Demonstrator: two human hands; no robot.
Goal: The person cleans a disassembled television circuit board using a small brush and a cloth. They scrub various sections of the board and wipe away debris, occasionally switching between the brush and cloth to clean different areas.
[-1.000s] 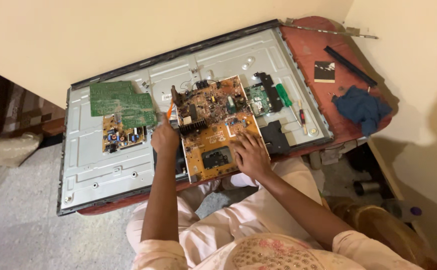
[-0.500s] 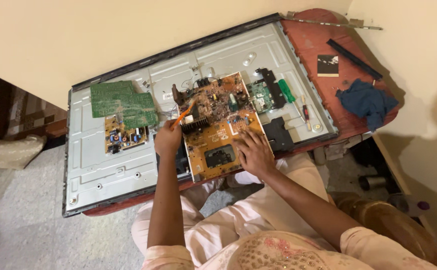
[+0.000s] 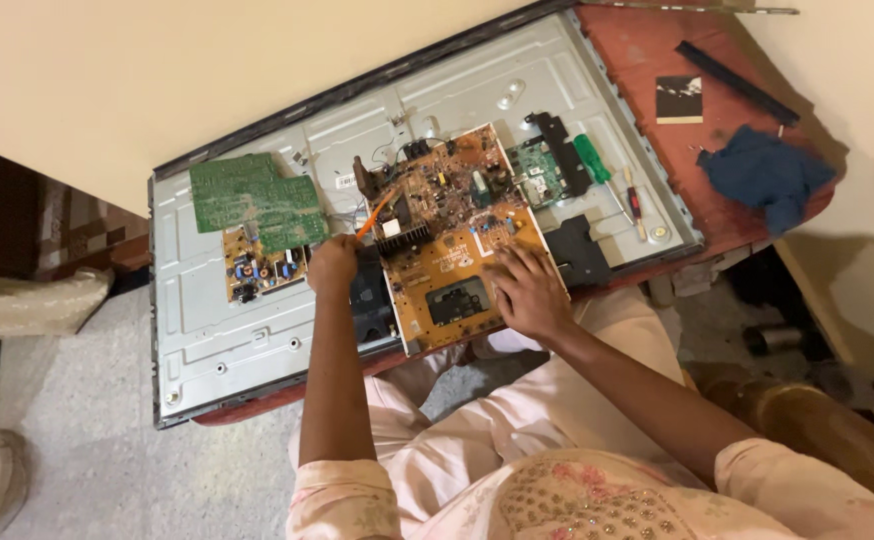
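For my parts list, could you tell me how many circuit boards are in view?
4: a large orange board under both hands, a green board at left, a small orange one below it, a small green one at right. Others may be hidden.

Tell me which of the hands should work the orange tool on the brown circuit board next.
Left hand: probably, since it grips the orange tool, tip over the brown circuit board. Right hand lies flat on it.

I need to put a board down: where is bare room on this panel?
Bare metal lies left of and below the green board, and along the top edge above the brown circuit board. It is crowded around that board, the screwdrivers, and both hands.
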